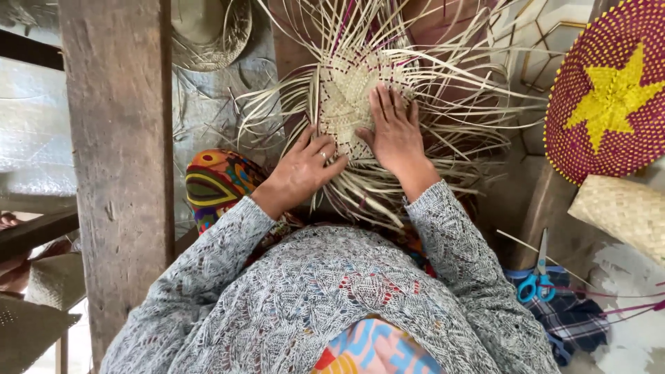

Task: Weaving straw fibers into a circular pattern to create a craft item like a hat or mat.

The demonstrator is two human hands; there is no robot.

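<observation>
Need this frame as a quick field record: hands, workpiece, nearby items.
left hand: on lower left edge of the woven piece, ring on one finger
right hand: flat on woven centre, fingers spread
woven straw piece: pale, partly woven, loose strips fanning out all round
scissors: blue handles, on plaid cloth, right
round mat: purple, yellow star
wooden post: left

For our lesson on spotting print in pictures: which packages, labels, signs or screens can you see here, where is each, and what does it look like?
None: no package, label, sign or screen shows.
Only craft things: left hand and right hand on a pale straw weave; round purple mat with yellow star, right; blue scissors, lower right.
</observation>
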